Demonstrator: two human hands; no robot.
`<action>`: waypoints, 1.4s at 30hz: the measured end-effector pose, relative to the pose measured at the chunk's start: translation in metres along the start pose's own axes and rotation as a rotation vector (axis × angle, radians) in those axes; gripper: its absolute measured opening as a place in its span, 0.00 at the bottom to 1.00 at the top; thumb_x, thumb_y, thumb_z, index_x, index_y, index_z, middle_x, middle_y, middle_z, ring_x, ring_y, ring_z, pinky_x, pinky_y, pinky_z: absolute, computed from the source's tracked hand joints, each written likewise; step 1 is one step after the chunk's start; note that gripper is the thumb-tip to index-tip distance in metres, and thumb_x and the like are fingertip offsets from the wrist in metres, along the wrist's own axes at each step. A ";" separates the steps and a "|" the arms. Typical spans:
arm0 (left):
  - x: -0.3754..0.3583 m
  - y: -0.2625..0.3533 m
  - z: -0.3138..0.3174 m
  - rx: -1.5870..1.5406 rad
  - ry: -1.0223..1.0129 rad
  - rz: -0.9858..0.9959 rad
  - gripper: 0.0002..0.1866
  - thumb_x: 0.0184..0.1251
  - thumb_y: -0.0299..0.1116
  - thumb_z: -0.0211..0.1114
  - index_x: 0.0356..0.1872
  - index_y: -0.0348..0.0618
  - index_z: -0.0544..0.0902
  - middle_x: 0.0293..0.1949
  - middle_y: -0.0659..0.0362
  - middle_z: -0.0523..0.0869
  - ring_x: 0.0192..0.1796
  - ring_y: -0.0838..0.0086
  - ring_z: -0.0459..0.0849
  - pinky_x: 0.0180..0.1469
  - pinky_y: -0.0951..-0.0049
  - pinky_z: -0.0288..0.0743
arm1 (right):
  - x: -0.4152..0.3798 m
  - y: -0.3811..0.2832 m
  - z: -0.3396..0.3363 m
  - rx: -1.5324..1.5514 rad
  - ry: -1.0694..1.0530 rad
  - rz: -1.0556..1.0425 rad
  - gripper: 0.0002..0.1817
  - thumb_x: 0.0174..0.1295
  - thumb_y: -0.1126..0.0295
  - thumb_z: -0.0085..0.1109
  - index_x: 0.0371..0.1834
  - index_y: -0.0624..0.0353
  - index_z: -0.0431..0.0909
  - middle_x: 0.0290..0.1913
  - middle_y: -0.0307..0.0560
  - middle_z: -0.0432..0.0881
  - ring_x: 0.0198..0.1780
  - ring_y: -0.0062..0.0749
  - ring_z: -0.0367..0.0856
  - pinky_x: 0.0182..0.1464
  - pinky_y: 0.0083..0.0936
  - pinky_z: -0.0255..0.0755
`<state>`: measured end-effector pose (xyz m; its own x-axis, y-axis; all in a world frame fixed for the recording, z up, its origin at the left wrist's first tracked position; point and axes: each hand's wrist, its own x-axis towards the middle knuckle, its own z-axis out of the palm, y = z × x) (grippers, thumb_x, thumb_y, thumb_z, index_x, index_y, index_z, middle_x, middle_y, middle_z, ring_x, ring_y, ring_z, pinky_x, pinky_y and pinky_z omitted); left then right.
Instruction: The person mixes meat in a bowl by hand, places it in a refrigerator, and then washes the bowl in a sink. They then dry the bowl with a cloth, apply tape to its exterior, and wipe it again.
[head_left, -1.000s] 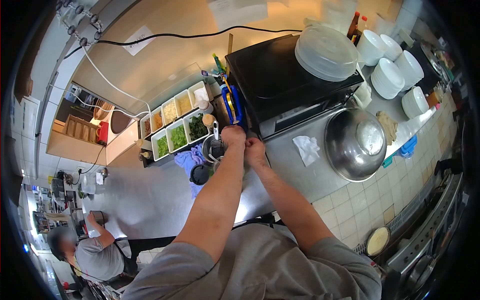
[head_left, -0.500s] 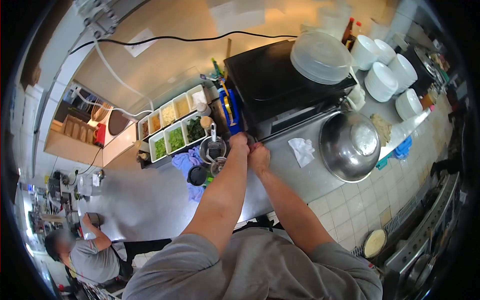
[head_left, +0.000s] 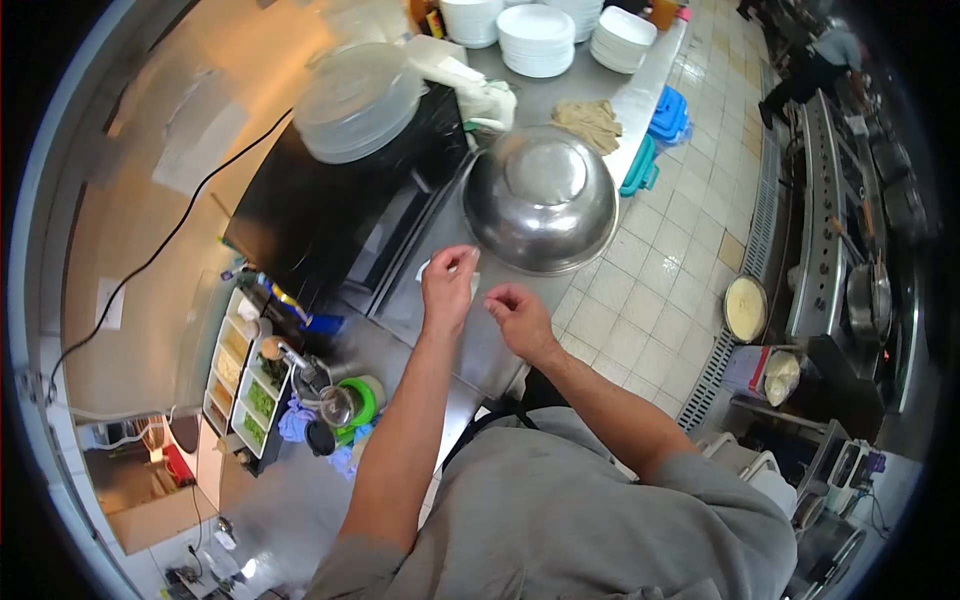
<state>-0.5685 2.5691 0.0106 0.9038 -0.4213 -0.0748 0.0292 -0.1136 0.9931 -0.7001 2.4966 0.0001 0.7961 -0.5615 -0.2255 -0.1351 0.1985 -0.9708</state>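
Observation:
Both hands are raised over the steel counter (head_left: 490,355), a small gap between them. My left hand (head_left: 448,292) has its fingers drawn together in a pinch and overlaps a crumpled white paper (head_left: 474,287). Beside it on the right, my right hand (head_left: 522,318) is closed, thumb against curled fingers. I cannot tell whether either pinch holds something small. Just beyond the hands, a large steel bowl (head_left: 540,210) lies upside down on the counter.
A black appliance (head_left: 290,215) with clear plastic lids (head_left: 360,105) on top stands left. Trays of chopped ingredients (head_left: 262,403) sit further left. White bowls (head_left: 535,40) are stacked behind a tan cloth (head_left: 588,123). Another person (head_left: 830,60) stands near the stove at far right.
The view has swung right. Both hands have left the blue-handled items beside the black appliance and moved right, toward the white paper and upturned bowl.

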 end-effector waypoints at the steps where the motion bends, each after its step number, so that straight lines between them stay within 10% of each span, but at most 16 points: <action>1: 0.015 0.011 0.019 0.004 -0.012 -0.002 0.08 0.69 0.31 0.69 0.38 0.34 0.86 0.39 0.59 0.85 0.42 0.76 0.82 0.47 0.76 0.74 | 0.011 -0.005 -0.018 0.005 0.012 0.002 0.04 0.65 0.73 0.66 0.39 0.61 0.84 0.31 0.38 0.84 0.34 0.21 0.79 0.40 0.23 0.75; 14: 0.059 0.025 0.128 0.163 -0.148 0.012 0.05 0.70 0.27 0.69 0.40 0.36 0.87 0.38 0.66 0.83 0.40 0.83 0.79 0.44 0.80 0.72 | 0.067 -0.023 -0.130 0.044 0.237 0.000 0.10 0.65 0.76 0.65 0.48 0.63 0.79 0.32 0.38 0.81 0.34 0.19 0.77 0.38 0.20 0.74; 25: 0.081 0.027 0.163 0.702 0.096 0.513 0.06 0.54 0.31 0.78 0.34 0.48 0.91 0.41 0.59 0.80 0.51 0.64 0.76 0.56 0.63 0.70 | 0.113 -0.035 -0.159 -0.088 0.304 -0.061 0.10 0.63 0.75 0.67 0.40 0.61 0.73 0.30 0.42 0.80 0.29 0.24 0.78 0.34 0.25 0.74; 42: 0.084 0.020 0.174 0.767 0.085 0.520 0.06 0.60 0.32 0.76 0.37 0.46 0.91 0.43 0.56 0.81 0.54 0.62 0.74 0.60 0.63 0.67 | 0.117 -0.039 -0.163 -0.269 0.269 -0.047 0.10 0.62 0.74 0.68 0.38 0.60 0.74 0.29 0.48 0.83 0.31 0.37 0.85 0.35 0.32 0.77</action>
<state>-0.5663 2.3752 0.0087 0.7534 -0.5221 0.3999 -0.6509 -0.5058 0.5661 -0.6980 2.2924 -0.0014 0.6269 -0.7627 -0.1590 -0.2802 -0.0303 -0.9595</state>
